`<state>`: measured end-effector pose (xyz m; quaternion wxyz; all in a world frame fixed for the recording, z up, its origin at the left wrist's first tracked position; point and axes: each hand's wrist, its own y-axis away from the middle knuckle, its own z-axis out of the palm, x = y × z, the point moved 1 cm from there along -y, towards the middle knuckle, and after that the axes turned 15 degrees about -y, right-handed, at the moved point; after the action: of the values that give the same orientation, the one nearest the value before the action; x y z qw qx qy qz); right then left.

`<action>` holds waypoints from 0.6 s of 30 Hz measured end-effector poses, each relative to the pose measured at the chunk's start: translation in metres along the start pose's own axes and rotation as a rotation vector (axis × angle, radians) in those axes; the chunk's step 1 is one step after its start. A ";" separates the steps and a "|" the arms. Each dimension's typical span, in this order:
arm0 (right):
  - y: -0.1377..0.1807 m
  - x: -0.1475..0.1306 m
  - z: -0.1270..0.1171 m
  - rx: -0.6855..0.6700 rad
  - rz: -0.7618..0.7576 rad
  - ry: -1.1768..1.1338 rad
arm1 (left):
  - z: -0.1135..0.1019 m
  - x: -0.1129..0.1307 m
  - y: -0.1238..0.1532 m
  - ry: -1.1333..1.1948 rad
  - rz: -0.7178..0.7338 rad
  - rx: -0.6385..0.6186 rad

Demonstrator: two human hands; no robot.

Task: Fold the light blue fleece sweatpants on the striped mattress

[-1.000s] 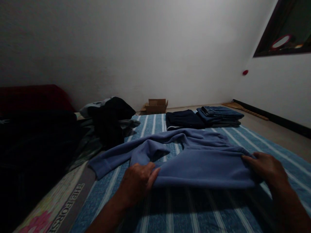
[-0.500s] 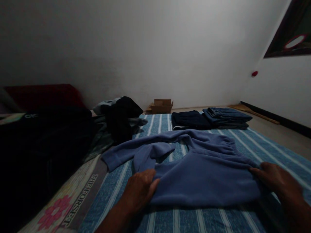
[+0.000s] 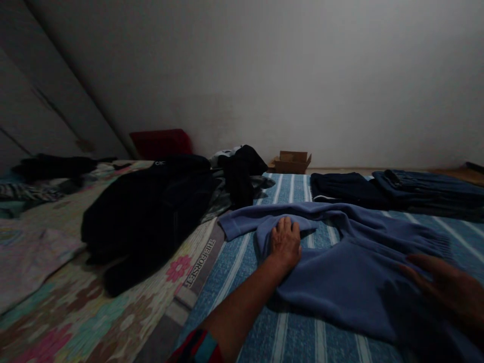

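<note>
Head view: blue sweater [image 3: 340,272] lies under both hands' fingers [image 3: 286,225]

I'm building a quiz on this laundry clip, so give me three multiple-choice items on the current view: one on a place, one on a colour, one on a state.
1. Where does the left hand rest?
A. on the sweatshirt's sleeve
B. on the cardboard box
C. on the dark clothes pile

2. What colour is the sweatshirt?
A. red
B. periwinkle blue
C. white

3. How does the right hand lie?
A. clenched in a fist
B. raised off the bed
C. flat, palm down on the sweatshirt

Answers:
1 A: its fingers lie on the folded sleeve.
2 B: the fabric shows blue-violet against the striped sheet.
3 C: its fingers are spread along the fabric.
</note>
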<state>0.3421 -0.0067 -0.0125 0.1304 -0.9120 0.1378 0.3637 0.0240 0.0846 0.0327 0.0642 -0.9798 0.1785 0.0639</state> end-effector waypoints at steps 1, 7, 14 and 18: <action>0.003 -0.017 0.011 -0.054 -0.040 -0.051 | 0.002 0.002 -0.004 -0.004 -0.020 -0.005; 0.018 -0.085 0.074 -0.261 -0.375 -0.126 | 0.015 0.003 -0.021 0.031 -0.097 -0.034; 0.037 -0.085 0.128 -0.149 -0.630 -0.086 | 0.030 -0.010 -0.022 0.199 -0.158 -0.004; 0.039 -0.078 0.133 -0.141 -0.643 -0.069 | 0.020 -0.029 -0.024 0.359 -0.294 0.082</action>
<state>0.1910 0.0142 -0.0568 0.1799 -0.9027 -0.1872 0.3432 0.0035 0.1202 0.0199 0.0796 -0.9874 0.0449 -0.1289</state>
